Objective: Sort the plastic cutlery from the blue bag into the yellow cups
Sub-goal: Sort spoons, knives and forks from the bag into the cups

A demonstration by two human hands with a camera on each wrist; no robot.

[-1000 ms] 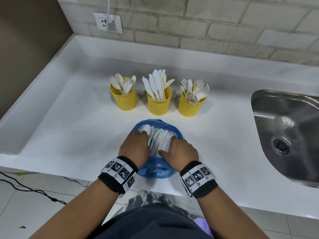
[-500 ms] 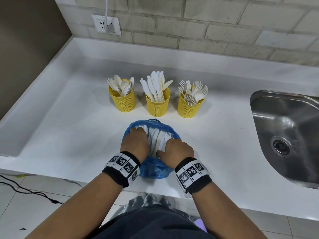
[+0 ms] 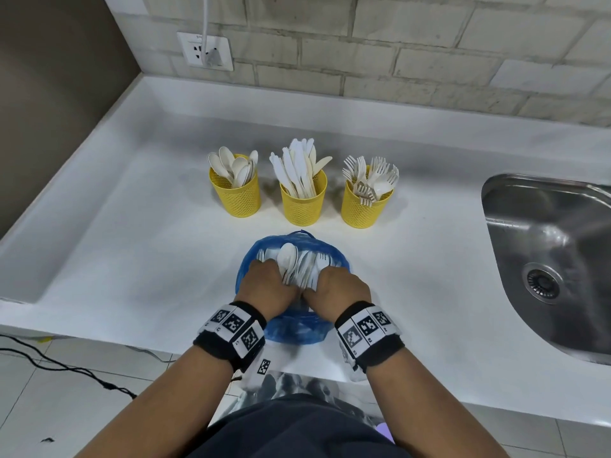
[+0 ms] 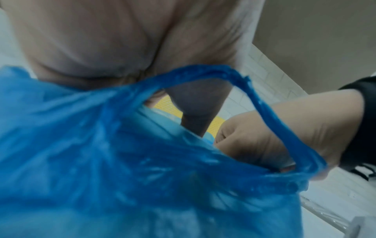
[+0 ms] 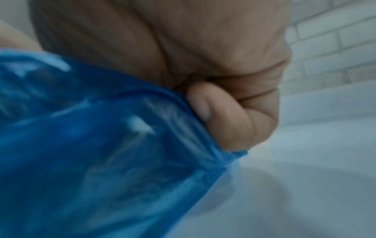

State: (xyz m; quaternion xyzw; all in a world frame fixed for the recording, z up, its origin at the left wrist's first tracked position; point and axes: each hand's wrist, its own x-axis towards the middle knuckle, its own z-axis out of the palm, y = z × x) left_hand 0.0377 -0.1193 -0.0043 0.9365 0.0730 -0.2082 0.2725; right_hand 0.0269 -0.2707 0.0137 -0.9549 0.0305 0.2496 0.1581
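The blue bag [image 3: 297, 328] lies on the white counter near its front edge, its mouth facing the cups. White plastic cutlery [image 3: 297, 264] shows in the opening, a spoon on top. My left hand [image 3: 267, 284] grips the bag's left rim and my right hand [image 3: 339, 287] grips the right rim, fingers curled. The right wrist view shows the right hand's fingers [image 5: 230, 116] curled on the bag's edge [image 5: 183, 112]. Behind the bag stand three yellow cups: spoons [image 3: 236, 196], knives [image 3: 303, 203], forks [image 3: 363, 208].
A steel sink [image 3: 549, 259] is sunk into the counter at the right. A wall socket [image 3: 206, 51] with a white cable sits on the brick wall behind. The counter has a raised lip at the back and left. A black cable [image 3: 66, 368] lies on the floor.
Both hands have drawn a little closer together on the bag's rim, and more cutlery shows in the opening, with a spoon bowl now on top. The cups have not moved.
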